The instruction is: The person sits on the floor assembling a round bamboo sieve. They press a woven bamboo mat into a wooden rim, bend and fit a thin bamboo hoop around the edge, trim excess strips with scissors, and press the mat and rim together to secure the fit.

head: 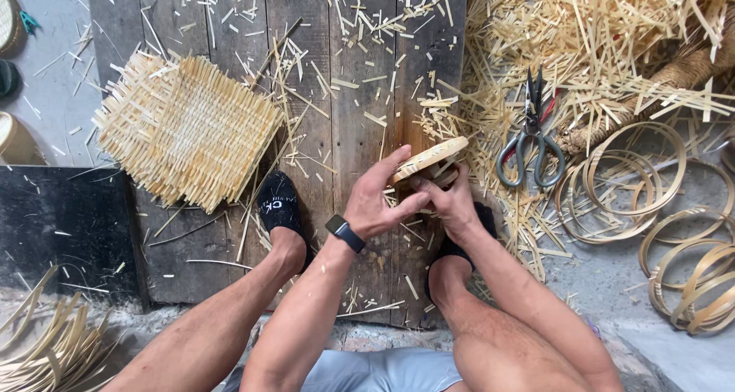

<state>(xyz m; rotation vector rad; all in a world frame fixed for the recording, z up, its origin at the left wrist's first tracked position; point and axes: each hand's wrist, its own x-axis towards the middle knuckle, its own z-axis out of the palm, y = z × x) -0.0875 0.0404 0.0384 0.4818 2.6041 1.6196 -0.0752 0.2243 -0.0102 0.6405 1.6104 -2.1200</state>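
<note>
My left hand (380,199) and my right hand (450,199) together hold a small round woven bamboo basket (429,158), tilted on edge above the wooden boards. The left fingers reach across its near side; a dark watch sits on that wrist. My right hand grips the basket from underneath, partly hidden behind it. A flat square mat of woven bamboo strips (186,129) lies on the boards to the left. Grey-handled scissors (530,135) rest on bamboo trimmings just right of the hands.
Dark wooden boards (352,93) are strewn with bamboo offcuts. A deep pile of trimmings (597,40) fills the upper right. Several bamboo hoops (651,200) lie at the right. Loose bamboo strips (46,346) curl at lower left. My feet in black shoes (278,200) rest on the boards.
</note>
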